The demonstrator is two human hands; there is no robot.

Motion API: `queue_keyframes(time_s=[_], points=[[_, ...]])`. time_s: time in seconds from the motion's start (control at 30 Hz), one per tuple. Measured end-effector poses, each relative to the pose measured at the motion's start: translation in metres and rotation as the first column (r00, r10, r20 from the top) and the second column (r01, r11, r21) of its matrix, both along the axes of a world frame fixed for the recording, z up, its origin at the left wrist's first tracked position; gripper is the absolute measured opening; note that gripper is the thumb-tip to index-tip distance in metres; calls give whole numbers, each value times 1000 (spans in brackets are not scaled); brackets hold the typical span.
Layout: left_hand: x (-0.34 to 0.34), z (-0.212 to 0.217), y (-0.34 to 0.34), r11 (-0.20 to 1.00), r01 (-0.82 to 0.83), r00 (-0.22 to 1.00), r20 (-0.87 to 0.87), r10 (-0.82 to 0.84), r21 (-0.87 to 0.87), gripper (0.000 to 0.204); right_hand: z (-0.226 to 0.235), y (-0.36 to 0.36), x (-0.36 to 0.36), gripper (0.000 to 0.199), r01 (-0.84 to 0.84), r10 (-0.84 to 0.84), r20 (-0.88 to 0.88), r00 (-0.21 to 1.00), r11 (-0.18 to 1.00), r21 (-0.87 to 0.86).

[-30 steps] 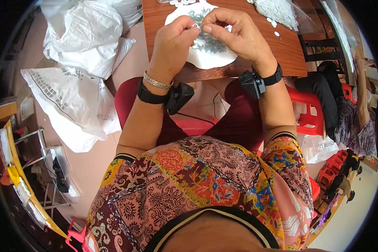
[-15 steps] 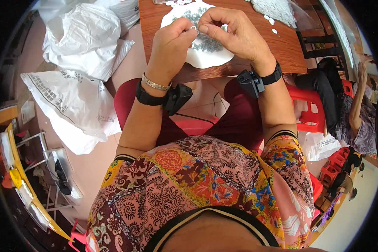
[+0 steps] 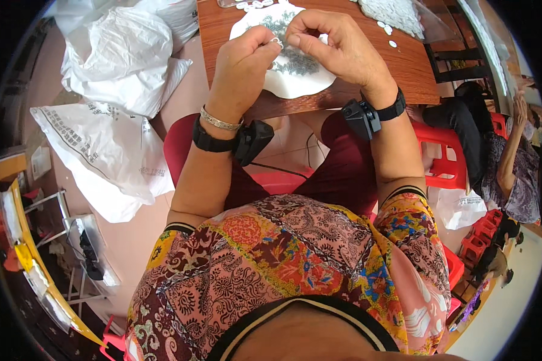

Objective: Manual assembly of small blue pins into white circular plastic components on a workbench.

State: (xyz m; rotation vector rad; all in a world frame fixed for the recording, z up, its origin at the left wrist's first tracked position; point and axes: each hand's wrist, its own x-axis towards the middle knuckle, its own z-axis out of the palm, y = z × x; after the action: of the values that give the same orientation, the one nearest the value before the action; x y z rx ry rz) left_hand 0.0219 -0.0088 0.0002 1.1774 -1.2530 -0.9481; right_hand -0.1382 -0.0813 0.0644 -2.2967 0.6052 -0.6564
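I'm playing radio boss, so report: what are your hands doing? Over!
Left hand pinching small white piece. Right hand close by, its grip unclear. Dark bits on white sheet below, partly hidden by hands.

small parts on sheet on table, hands above, bags left, stool right

"What colours do we have on the shirt?"

"We count pink patches with black scrolls, yellow ones with red and blue flowers, and a black-and-cream striped collar."

"And the table?"

"Reddish-brown, wood-grained. We see a white mat, dark grey pieces and a white pinched piece."

"The trousers?"

"Plain maroon."
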Motion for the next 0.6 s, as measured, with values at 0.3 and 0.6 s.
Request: queue_keyframes(time_s=[0.3,0.6], points=[[-1,-2,-2,1000,-12,999,42,12,-9,21,-10,-5,-3,17,-5,3,-71,997,1000,-18],[-1,-3,1,1000,-7,996,85,8,-15,21,-17,-2,0,13,4,-13,-112,994,997,-80]])
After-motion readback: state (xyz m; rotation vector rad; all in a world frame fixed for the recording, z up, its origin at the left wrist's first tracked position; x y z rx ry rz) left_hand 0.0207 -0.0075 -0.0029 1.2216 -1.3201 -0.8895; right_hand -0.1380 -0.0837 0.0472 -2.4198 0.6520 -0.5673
